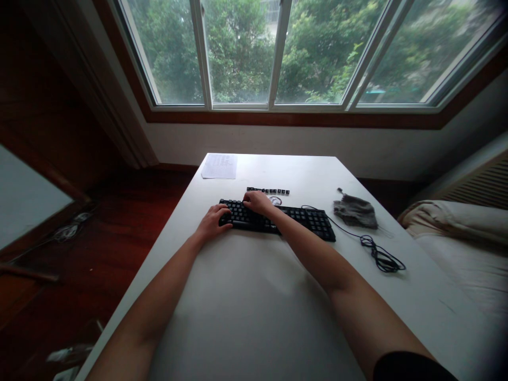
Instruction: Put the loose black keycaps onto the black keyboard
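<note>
A black keyboard (262, 218) lies on the white table in front of me. My left hand (214, 219) grips its left end, with the fingers over the edge keys and the thumb along the front edge. Over the keyboard's back rows, left of its middle, my right hand (257, 202) is closed in a pinch; whatever sits between its fingertips is hidden. Just behind the keyboard runs a row of small black keycaps (273, 191), partly covered by the right hand. A small ring-shaped item (274, 201), whitish and reddish, lies between the keycaps and the keyboard.
On the table's right are a crumpled grey cloth pouch (355, 211) and the keyboard's bundled black cable (383, 256). A printed paper sheet (219, 166) lies at the back left corner. Bedding (448, 222) borders the table on the right, below a window (246, 58).
</note>
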Demonstrator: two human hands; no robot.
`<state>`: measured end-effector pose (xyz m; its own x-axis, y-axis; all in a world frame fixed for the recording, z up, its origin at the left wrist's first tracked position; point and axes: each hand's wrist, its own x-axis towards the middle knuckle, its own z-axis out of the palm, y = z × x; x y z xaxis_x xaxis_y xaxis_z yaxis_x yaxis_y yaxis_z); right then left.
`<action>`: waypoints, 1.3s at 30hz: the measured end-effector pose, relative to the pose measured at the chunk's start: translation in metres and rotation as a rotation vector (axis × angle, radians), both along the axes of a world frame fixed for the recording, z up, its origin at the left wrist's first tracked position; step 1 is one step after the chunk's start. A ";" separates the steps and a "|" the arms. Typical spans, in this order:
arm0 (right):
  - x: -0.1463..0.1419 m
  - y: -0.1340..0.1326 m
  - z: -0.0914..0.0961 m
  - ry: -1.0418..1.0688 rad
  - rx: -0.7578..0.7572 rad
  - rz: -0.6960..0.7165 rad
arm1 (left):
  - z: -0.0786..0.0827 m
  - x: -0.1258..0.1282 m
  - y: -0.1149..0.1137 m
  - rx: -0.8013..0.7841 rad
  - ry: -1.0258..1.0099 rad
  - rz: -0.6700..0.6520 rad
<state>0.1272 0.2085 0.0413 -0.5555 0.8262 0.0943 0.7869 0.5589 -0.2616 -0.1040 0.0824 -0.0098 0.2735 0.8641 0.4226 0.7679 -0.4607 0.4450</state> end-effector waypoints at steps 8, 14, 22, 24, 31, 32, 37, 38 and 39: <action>-0.004 0.006 0.002 -0.046 0.011 0.040 | -0.001 0.000 0.000 0.008 0.004 -0.004; -0.007 0.010 0.005 -0.098 0.014 0.072 | 0.001 0.001 0.000 -0.005 -0.006 0.006; -0.008 0.016 0.007 -0.111 -0.029 0.056 | 0.000 -0.001 0.000 0.012 0.005 -0.007; -0.007 0.019 0.008 -0.109 -0.063 0.054 | -0.001 -0.001 0.000 0.015 0.008 -0.012; -0.005 0.021 0.012 -0.111 -0.093 0.091 | -0.001 -0.002 0.000 0.014 0.007 -0.006; -0.005 0.020 0.013 -0.117 -0.087 0.091 | -0.001 -0.001 0.000 0.013 0.007 -0.007; -0.005 0.011 0.012 -0.160 -0.015 0.101 | -0.002 -0.001 0.000 0.019 0.000 -0.006; -0.005 0.011 0.012 -0.163 -0.011 0.102 | -0.002 -0.001 0.000 0.020 0.000 -0.005; -0.006 0.010 0.011 -0.163 -0.015 0.099 | -0.002 -0.001 0.000 0.019 -0.001 -0.005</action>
